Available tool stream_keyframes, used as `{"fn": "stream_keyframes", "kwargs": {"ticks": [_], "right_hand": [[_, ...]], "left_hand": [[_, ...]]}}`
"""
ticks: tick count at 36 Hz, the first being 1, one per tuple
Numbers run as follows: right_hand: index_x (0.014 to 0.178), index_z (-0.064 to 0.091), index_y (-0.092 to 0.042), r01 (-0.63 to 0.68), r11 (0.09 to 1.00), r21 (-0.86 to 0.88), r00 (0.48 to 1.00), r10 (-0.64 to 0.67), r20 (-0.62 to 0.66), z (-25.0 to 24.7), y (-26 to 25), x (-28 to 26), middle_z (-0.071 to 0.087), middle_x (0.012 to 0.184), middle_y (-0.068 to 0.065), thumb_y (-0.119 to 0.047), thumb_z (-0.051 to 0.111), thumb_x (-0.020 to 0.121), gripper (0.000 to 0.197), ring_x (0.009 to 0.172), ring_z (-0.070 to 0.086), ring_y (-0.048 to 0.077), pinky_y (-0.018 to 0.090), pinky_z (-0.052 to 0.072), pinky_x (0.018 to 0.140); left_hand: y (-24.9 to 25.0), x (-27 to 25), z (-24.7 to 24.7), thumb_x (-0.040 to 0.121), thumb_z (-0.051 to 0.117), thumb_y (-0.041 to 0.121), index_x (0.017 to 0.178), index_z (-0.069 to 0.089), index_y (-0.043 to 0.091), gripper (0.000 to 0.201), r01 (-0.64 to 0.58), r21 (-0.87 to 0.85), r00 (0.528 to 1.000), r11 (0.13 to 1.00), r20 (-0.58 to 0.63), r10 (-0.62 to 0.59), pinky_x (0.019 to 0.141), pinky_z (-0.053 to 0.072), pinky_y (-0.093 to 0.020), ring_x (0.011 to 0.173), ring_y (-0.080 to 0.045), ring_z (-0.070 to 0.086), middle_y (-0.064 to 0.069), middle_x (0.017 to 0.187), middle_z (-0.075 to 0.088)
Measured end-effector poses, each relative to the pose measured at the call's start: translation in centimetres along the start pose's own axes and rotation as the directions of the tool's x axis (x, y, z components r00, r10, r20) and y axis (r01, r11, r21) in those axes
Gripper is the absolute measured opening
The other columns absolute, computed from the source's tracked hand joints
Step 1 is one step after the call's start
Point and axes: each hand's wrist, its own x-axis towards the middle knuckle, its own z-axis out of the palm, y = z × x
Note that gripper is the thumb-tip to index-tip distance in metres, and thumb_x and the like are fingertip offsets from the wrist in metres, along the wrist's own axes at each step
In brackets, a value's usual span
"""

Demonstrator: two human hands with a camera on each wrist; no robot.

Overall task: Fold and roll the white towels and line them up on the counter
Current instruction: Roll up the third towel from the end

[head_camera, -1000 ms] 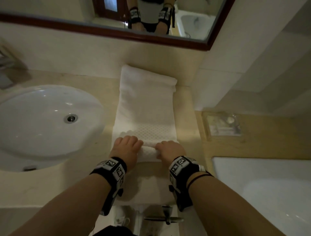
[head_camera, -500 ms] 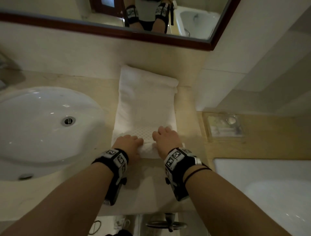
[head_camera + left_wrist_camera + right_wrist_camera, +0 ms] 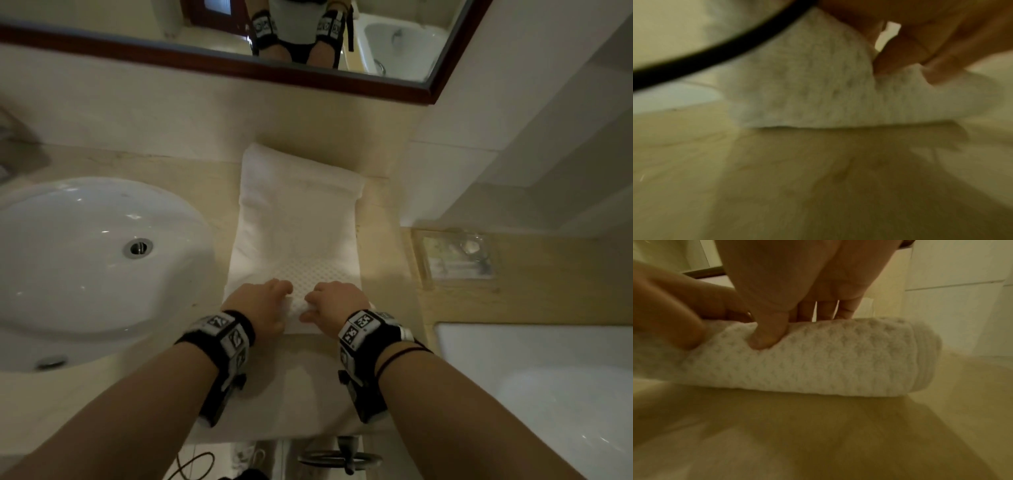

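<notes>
A white towel (image 3: 298, 219) lies folded into a long strip on the beige counter (image 3: 102, 394), running from the back wall toward me. Its near end is rolled into a short cylinder (image 3: 807, 363) with a waffle-textured band. My left hand (image 3: 263, 305) grips the roll's left part, fingers curled over its top (image 3: 900, 53). Over the right part, my right hand (image 3: 334, 305) curls its fingers while the thumb (image 3: 766, 339) presses into the front. The roll (image 3: 807, 91) rests on the counter.
A white oval sink (image 3: 85, 260) is set into the counter at the left. A bathtub (image 3: 548, 394) lies to the right, beyond a ledge with a clear soap dish (image 3: 455, 255). A framed mirror (image 3: 239, 41) hangs on the back wall.
Both hands have rolled the towel's near end a little farther from me, so the roll is thicker and sits farther up the strip. The right hand's fingers straightened briefly, then curled again.
</notes>
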Motion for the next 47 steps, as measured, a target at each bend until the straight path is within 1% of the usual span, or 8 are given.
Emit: {"fn": "stream_keyframes", "kwargs": {"ticks": [4,8,12,15,20,28,38,47], "right_hand": [[0.1,0.065,-0.016,-0.07,0.997,0.033,0.996,0.068,0.054,-0.9,0.0,0.9,0.058,0.101,0.004,-0.049,0.046,0.092,0.039,0.099,0.059,0.025,0.032,0.04,0.076],[0.086,0.061,-0.021,-0.162,0.982,0.098,0.982,0.15,0.118,-2.0,0.1,1.5,0.057,0.089,0.002,-0.045,0.047,0.093,0.029,0.086,0.057,0.022,0.03,0.043,0.078],[0.108,0.063,-0.018,-0.187,0.978,0.089,0.982,0.184,0.04,-1.7,-0.1,2.4,0.063,0.11,0.003,-0.039,0.041,0.098,0.032,0.103,0.058,0.023,0.034,0.041,0.09],[0.12,0.052,-0.016,-0.167,0.981,0.099,0.971,0.181,-0.155,-0.3,-0.8,2.3,0.05,0.123,0.006,-0.024,0.036,0.099,0.028,0.116,0.044,0.027,0.037,0.034,0.094],[0.116,0.05,-0.012,-0.031,0.992,0.119,0.961,0.062,-0.268,0.4,-0.4,1.1,0.049,0.118,0.009,-0.016,0.039,0.095,0.024,0.109,0.045,0.027,0.035,0.033,0.086],[0.123,0.052,-0.016,0.082,0.992,0.096,0.99,-0.07,-0.125,3.0,2.4,-1.7,0.054,0.117,0.003,-0.075,0.024,0.069,0.084,0.112,0.047,0.025,0.035,0.035,0.096],[0.117,0.055,-0.012,0.013,0.992,0.127,0.988,-0.033,0.154,1.0,2.0,0.3,0.053,0.113,0.01,-0.066,0.055,0.079,0.065,0.104,0.051,0.027,0.033,0.039,0.083],[0.119,0.055,-0.015,-0.03,0.999,-0.018,0.948,0.035,0.316,-0.5,1.9,2.6,0.058,0.119,0.007,-0.072,0.055,0.074,0.072,0.11,0.055,0.028,0.037,0.045,0.091]], "left_hand": [[-0.7,-1.3,1.7,0.047,0.051,0.048,0.106,0.045,0.024,0.064,-0.14,0.254,0.95,0.957,-0.239,0.203,0.083,0.04,-0.034,0.093,-0.02,0.052,0.0,0.1,0.066],[-1.2,-1.6,1.5,0.047,0.051,0.052,0.114,0.046,0.016,0.076,-0.146,0.409,0.952,0.901,-0.188,0.24,0.085,0.029,-0.039,0.1,-0.025,0.042,-0.007,0.113,0.052],[-0.7,-0.8,1.2,0.068,0.044,0.031,0.12,0.06,0.01,0.058,-0.117,0.389,0.968,0.914,-0.159,0.192,0.082,0.031,-0.038,0.095,-0.027,0.042,-0.008,0.108,0.052],[0.1,0.0,0.3,0.091,0.04,0.025,0.143,0.035,0.018,0.052,-0.033,0.398,0.996,0.917,-0.063,0.063,0.102,0.03,-0.037,0.116,-0.027,0.042,-0.003,0.129,0.046],[0.9,1.7,-1.4,0.091,0.048,0.028,0.126,0.043,0.021,0.037,0.005,0.301,1.0,0.954,-0.01,-0.002,0.096,0.037,-0.034,0.114,-0.026,0.047,-0.003,0.124,0.049],[1.8,2.0,-1.7,0.087,0.051,0.025,0.116,0.051,0.019,0.029,0.128,0.016,0.984,0.992,0.123,-0.129,0.087,0.044,-0.03,0.106,-0.025,0.056,-0.006,0.115,0.058],[1.3,0.6,-1.6,0.081,0.053,0.017,0.112,0.064,0.023,0.034,0.209,-0.19,0.966,0.959,0.193,-0.172,0.084,0.046,-0.026,0.104,-0.023,0.057,-0.004,0.109,0.062],[0.6,-2.1,0.8,0.058,0.024,0.06,0.136,0.023,0.026,0.085,-0.081,0.252,0.996,0.964,0.049,0.071,0.099,0.016,-0.034,0.123,-0.027,0.044,-0.004,0.138,0.04]]}}
